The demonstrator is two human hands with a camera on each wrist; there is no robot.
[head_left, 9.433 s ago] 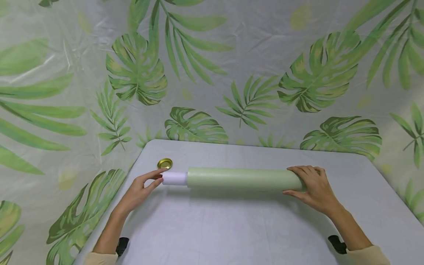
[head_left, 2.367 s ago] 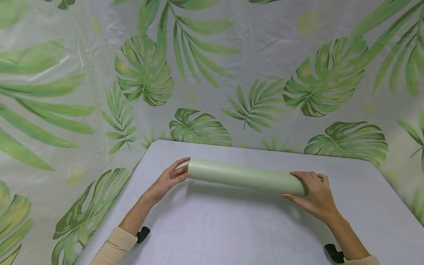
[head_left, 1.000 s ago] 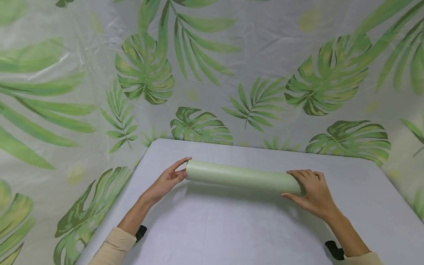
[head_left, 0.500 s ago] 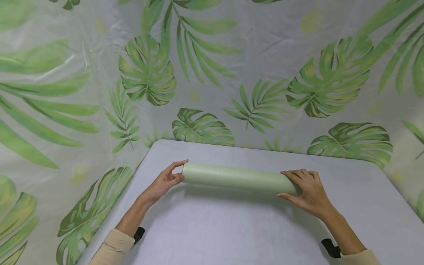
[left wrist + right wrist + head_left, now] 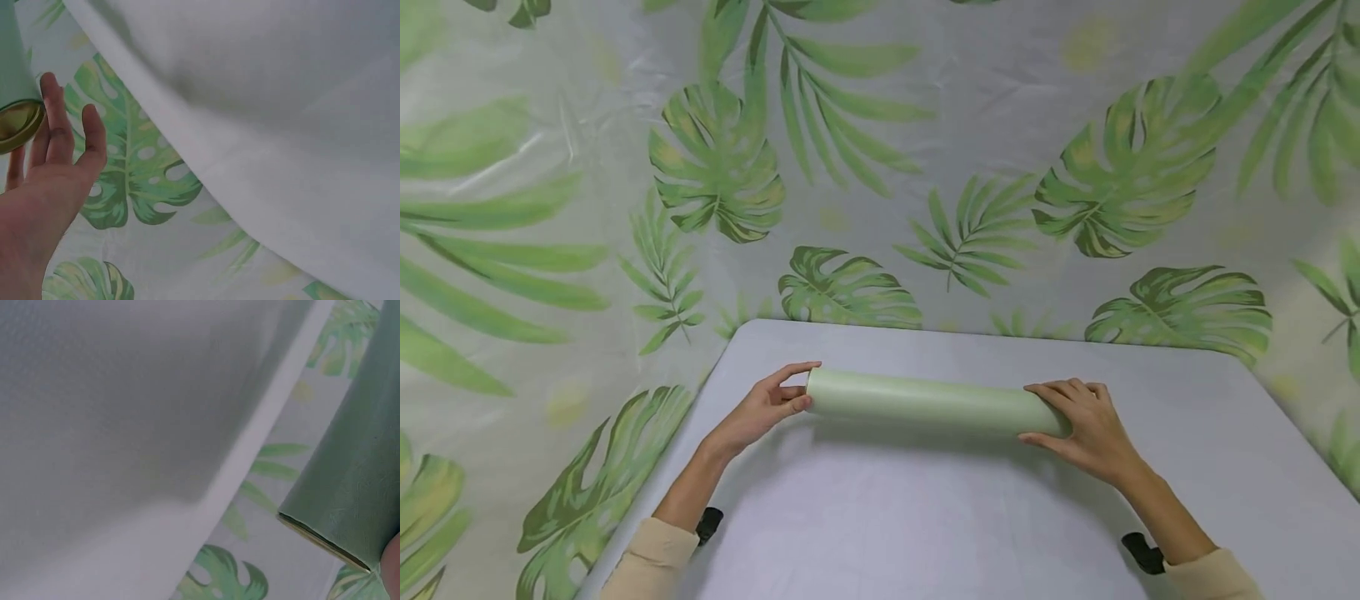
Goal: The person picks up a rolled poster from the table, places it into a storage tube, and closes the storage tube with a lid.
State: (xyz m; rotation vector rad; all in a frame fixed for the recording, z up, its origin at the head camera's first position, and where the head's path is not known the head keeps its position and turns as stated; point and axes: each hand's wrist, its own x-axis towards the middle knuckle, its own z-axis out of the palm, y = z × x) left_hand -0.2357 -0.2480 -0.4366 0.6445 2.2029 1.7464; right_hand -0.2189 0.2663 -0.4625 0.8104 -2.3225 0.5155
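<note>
Tube [image 5: 925, 403] now capped, white roll and gold lid gone; right hand [image 5: 1086, 425] grips it, left hand [image 5: 760, 408] loosely open.

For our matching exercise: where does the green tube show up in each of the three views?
Head: green tube lies across the table's middle, a hand at each end.
Left wrist: top left corner, its gold-capped end by the left hand.
Right wrist: right edge.
Shared landmark: leaf-print curtain.

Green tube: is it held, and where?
Yes. The right hand grips the green tube round its right end; the left hand touches its capped left end with straight fingers.
</note>
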